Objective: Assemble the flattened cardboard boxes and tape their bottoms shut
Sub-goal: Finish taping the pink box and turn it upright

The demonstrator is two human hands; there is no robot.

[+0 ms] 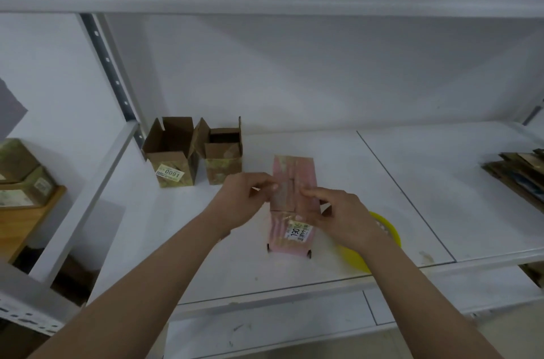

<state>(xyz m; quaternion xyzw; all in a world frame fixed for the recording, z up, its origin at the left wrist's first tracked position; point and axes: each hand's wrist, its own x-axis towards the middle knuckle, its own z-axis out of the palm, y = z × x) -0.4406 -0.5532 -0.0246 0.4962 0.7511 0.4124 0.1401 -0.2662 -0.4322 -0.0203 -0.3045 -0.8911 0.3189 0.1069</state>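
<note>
Pinching pinkish corrugated cardboard box (294, 182), both hands (244, 197).

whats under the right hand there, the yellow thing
A round yellow plastic object lies on the white shelf board, mostly covered by the right hand and wrist. Only its outer rim and a ridged patch show; what it is cannot be told.
</note>
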